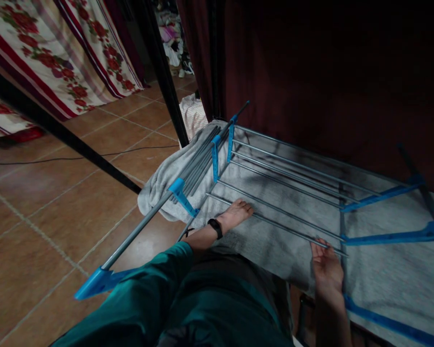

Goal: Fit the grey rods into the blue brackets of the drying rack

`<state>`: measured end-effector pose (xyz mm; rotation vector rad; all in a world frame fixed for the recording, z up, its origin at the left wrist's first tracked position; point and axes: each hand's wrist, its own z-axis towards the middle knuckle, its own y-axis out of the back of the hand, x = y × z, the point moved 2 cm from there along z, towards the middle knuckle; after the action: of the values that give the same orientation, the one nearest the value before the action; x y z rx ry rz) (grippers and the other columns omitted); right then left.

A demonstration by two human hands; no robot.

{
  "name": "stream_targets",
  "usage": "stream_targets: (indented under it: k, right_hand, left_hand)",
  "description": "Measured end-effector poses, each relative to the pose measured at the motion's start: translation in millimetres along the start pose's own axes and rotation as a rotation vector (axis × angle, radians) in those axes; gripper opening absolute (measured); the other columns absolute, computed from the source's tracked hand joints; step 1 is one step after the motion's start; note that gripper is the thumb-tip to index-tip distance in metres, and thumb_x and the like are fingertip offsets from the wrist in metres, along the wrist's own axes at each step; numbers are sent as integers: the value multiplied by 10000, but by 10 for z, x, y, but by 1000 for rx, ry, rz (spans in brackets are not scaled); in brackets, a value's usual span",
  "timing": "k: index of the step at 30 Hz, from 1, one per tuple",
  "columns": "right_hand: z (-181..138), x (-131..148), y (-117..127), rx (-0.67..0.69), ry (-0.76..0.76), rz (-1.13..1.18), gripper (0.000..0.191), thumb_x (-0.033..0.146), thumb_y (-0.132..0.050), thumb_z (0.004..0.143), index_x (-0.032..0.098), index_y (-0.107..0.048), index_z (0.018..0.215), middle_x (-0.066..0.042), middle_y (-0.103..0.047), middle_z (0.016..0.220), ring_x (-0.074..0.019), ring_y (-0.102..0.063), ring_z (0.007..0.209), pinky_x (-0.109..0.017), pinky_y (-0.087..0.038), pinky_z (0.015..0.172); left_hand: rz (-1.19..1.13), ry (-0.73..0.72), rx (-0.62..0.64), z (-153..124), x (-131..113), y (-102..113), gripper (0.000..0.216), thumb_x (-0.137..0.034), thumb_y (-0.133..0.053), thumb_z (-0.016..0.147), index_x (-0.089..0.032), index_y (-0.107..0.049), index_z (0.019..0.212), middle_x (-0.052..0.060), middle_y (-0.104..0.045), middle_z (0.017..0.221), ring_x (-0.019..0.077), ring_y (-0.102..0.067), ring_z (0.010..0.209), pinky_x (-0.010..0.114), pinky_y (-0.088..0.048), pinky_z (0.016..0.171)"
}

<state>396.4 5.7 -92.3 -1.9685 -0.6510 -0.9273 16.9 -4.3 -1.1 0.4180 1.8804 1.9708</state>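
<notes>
A rack of grey metal tubes [285, 164] with blue plastic brackets [386, 237] lies on a grey blanket [282, 250]. My left hand [237, 213], with a dark band on its wrist, is closed over the nearest metal tube [282, 223], left of its middle. The same tube's right part is in my right hand [326, 266], palm up, with the fingers curled around it. That tube's left end lies apart from the blue bracket [183, 196] at the left. Its right end is close to the right-hand frame bar.
Several more tubes [198, 166] lie bunched at the left of the blanket. A longer tube with a blue end piece [94, 283] sticks out over the tiled floor. Black posts [159, 62] stand at the left, and a dark red curtain [292, 72] hangs behind.
</notes>
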Motion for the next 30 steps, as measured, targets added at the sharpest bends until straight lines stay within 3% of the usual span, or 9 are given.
stream_targets:
  k: [9, 24, 30]
  right_hand:
    - [-56, 14, -53, 42, 67, -17, 136, 205, -728, 777, 221, -702, 909, -17, -729, 1021, -168, -701, 1067, -396, -498, 1138]
    - [-100, 23, -115, 13, 35, 35, 115, 144, -614, 821, 210, -690, 878, -32, -730, 987, -176, -695, 1076, -440, -410, 1210]
    - [-138, -7, -157, 22, 67, -6, 72, 238, -714, 822, 228, -688, 889, -30, -731, 988, -180, -712, 993, -416, -519, 1109]
  left_hand:
    - [22, 42, -4, -55, 8, 6, 234, -85, -453, 1008, -156, -662, 1084, 99, -695, 1043, 227, -606, 1010, 374, -389, 941]
    - [-47, 91, -19, -74, 21, -31, 306, -89, -491, 983, -208, -647, 1217, 82, -689, 1108, 214, -613, 1062, 343, -409, 983]
    - [-74, 99, -60, -168, 71, -42, 337, -90, -493, 981, -193, -632, 1271, 81, -692, 1155, 207, -626, 1095, 362, -436, 1033]
